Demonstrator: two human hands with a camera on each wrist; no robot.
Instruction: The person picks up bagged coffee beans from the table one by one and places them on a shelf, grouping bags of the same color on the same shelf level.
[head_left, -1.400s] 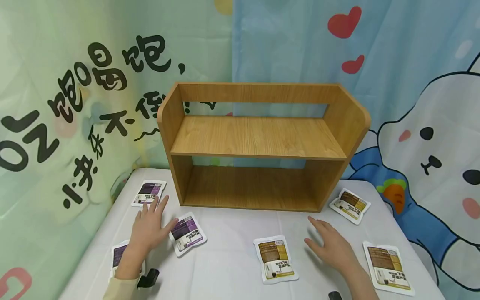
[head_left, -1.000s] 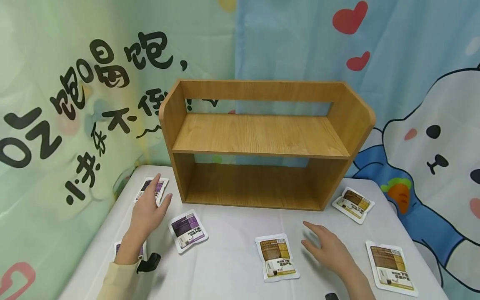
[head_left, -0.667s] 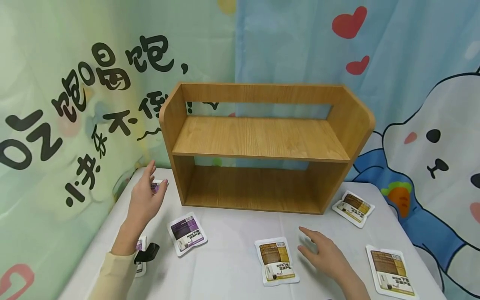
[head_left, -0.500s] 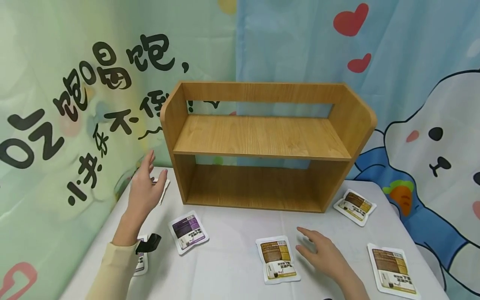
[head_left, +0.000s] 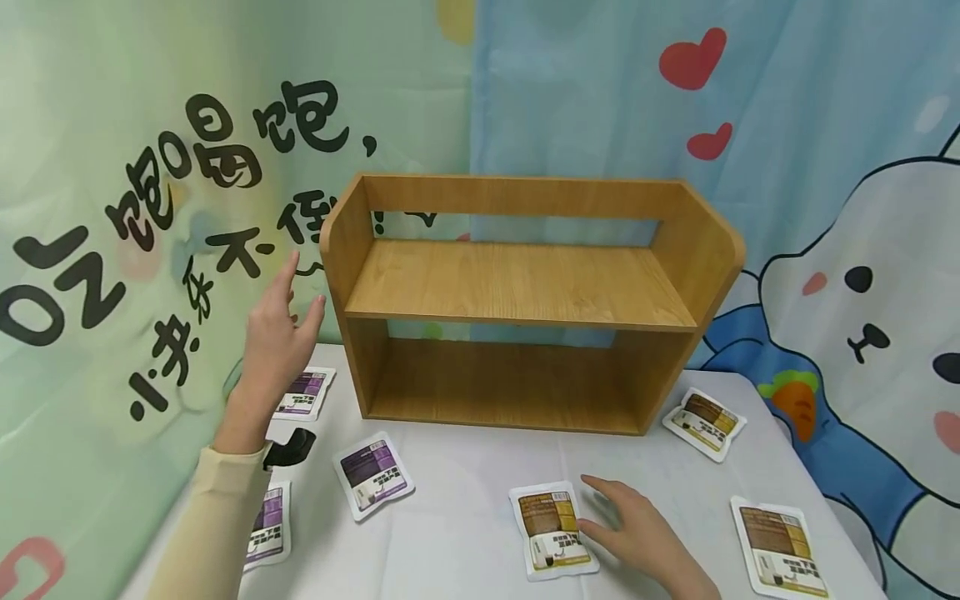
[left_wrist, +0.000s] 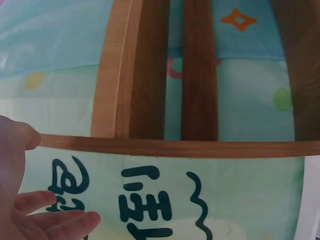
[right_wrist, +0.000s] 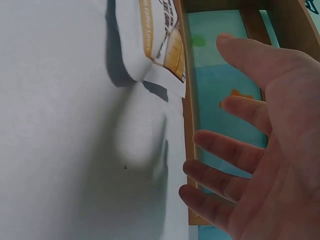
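Note:
My left hand [head_left: 277, 342] is raised beside the left side of a two-tier wooden shelf [head_left: 517, 287], its fingers extended and holding nothing. In the left wrist view the thumb side of that hand overlaps the shelf's side edge [left_wrist: 170, 148]. Low over the table my right hand [head_left: 637, 533] stretches its fingers beside a white packet with a brown and gold label [head_left: 553, 533]; its thumb overlaps the packet's right edge in the head view. The right wrist view shows spread fingers and nothing in the palm. A purple-labelled packet [head_left: 303, 392] lies partly behind the left wrist.
More purple-labelled packets lie at left: one in the middle [head_left: 372, 475], another partly hidden by the sleeve [head_left: 270, 525]. On the right, brown-labelled packets lie near the shelf [head_left: 705, 423] and nearer the front [head_left: 782, 550]. Printed curtains [head_left: 585, 100] hang behind the white table [head_left: 450, 517].
My left hand has risen and moved away from over the purple-labelled packets to beside the shelf's left side. My right hand has shifted left and nearer to the middle brown-labelled packet.

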